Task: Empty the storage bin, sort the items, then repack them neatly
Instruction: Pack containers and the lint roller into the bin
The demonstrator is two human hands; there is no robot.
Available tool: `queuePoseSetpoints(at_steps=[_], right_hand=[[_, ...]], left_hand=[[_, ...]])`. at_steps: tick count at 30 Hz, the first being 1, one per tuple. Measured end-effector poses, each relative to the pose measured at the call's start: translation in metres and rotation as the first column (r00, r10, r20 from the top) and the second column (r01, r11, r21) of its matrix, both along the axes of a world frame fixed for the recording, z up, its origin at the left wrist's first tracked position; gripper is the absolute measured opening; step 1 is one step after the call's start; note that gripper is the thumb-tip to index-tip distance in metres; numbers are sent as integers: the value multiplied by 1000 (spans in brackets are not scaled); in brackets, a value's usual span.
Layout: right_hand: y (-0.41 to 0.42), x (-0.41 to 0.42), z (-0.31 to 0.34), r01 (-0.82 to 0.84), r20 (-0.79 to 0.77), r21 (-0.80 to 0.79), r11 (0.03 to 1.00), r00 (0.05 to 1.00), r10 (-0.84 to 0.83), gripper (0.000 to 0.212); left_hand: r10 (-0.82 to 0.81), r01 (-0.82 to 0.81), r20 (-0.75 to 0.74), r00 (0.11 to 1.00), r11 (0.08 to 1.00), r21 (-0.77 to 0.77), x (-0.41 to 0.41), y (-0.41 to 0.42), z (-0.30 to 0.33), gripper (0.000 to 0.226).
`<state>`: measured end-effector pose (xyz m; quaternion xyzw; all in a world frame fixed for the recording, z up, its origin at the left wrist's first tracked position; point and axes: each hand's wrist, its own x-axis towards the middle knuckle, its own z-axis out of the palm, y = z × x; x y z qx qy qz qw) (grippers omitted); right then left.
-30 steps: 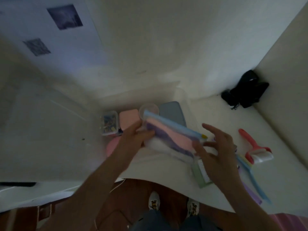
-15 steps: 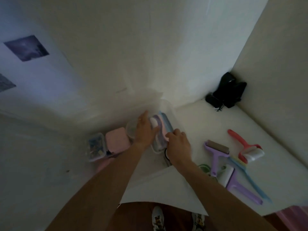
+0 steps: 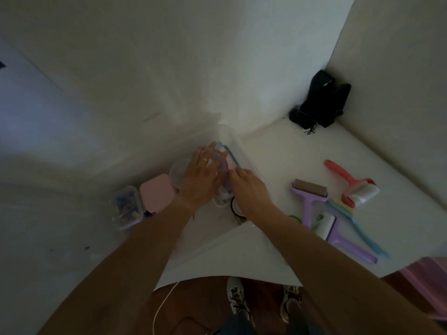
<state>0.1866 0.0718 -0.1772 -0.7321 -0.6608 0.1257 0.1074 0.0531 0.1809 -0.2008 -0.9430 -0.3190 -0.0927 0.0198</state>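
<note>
Head view looks down on a white counter (image 3: 278, 151) set into a corner of pale walls, in dim light. A clear plastic storage bin (image 3: 232, 139) stands on it, its walls nearly see-through. Both hands are inside the bin at its far right end. The left hand (image 3: 203, 175) lies flat with fingers (image 3: 208, 153) straight and spread, pressing on a striped pouch (image 3: 228, 160) of blue, pink and purple that stands on edge against the bin's right wall; a ring shows on one finger. The right hand (image 3: 246, 187) has its fingers curled at the near end of the same pouch, pinching it. Under the left hand sits a round clear tub (image 3: 176, 175). Left of that, also in the bin, are a pink square box (image 3: 157, 193) and a small clear box (image 3: 127, 207) filled with tiny coloured bits. A black ring-shaped thing (image 3: 233, 209) lies below the right hand; what it is cannot be told.

On the counter to the right lie a purple lint brush (image 3: 308, 197), a red lint roller (image 3: 353, 187), a second purple roller (image 3: 338, 235) and a blue brush (image 3: 358, 226), close together. A black bag (image 3: 321, 102) sits in the far corner. No writing or brand can be read anywhere.
</note>
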Motion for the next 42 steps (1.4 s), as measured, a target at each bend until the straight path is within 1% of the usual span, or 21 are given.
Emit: queuePoseSetpoints(at_steps=[1, 3, 4, 6, 7, 9, 10, 13, 15, 16, 18, 20, 22, 24, 26, 28, 31, 33, 36, 39, 42], right_hand=[[-1, 2, -3, -20, -6, 11, 1000, 1000, 20, 32], [1, 4, -8, -73, 10, -17, 997, 997, 73, 31], [1, 3, -7, -76, 23, -38, 996, 997, 77, 28], [2, 4, -2, -55, 22, -31, 998, 998, 55, 24], [2, 4, 4, -40, -15, -6, 999, 999, 40, 27], [-4, 10, 20, 1, -121, 71, 998, 993, 8, 39], [-11, 16, 29, 35, -154, 125, 992, 988, -15, 39], [-51, 48, 46, 215, -243, 304, 928, 959, -143, 31], [-89, 78, 44, 360, -319, 339, 869, 913, -253, 26], [-109, 95, 39, 433, -359, 309, 846, 877, -318, 25], [-148, 132, 21, 585, -408, 185, 790, 777, -480, 24], [-183, 164, -2, 698, -374, 70, 712, 680, -630, 26], [-207, 187, -22, 741, -347, 11, 671, 632, -692, 29], [-220, 200, -37, 743, -337, -47, 668, 617, -711, 29], [-226, 210, -50, 736, -334, -111, 668, 605, -723, 32], [-231, 219, -61, 732, -338, -163, 661, 588, -735, 36], [-235, 239, -74, 752, -376, -212, 624, 526, -763, 37], [-231, 259, -79, 776, -376, -205, 596, 500, -780, 35], [-206, 291, -77, 768, -357, -134, 626, 552, -754, 35], [-168, 313, -73, 672, -314, -81, 736, 683, -659, 40], [-129, 324, -82, 518, -142, -168, 838, 829, -541, 55]], left_hand=[[4, -5, -30, 1000, 1000, -15, -3, -2, -4, 46], [-3, -14, -202, 979, 996, -88, -9, -6, -13, 55], [13, -43, -244, 970, 992, -116, -10, -4, -20, 60], [107, -148, -270, 957, 980, -136, -1, -8, -15, 59], [144, -182, -259, 955, 975, -128, 6, -11, -6, 58], [161, -180, -184, 970, 980, -89, 21, -18, 8, 60], [149, -158, -130, 980, 986, -58, 30, -23, 16, 62], [107, -105, 100, 989, 994, -22, 66, -48, 42, 54], [58, -63, 207, 977, 998, 17, 97, -70, 57, 50], [33, -38, 234, 972, 999, 15, 111, -81, 62, 51], [-14, 20, 259, 966, 1000, -22, 137, -103, 66, 52], [-63, 76, 257, 964, 996, -44, 157, -124, 60, 52], [-83, 108, 225, 971, 989, -102, 171, -141, 46, 52], [-79, 103, 141, 987, 979, -178, 181, -154, 29, 55], [-64, 76, 55, 996, 964, -254, 189, -162, 11, 60], [-12, 9, -7, 1000, 927, -375, 192, -164, -3, 64], [98, -134, -94, 991, 813, -566, 195, -160, -10, 70], [173, -212, -124, 977, 743, -635, 197, -156, -9, 76], [274, -269, -101, 956, 691, -672, 200, -151, -10, 72], [329, -318, -121, 937, 653, -687, 198, -148, -18, 71], [348, -382, -200, 916, 604, -700, 199, -153, -28, 58]])
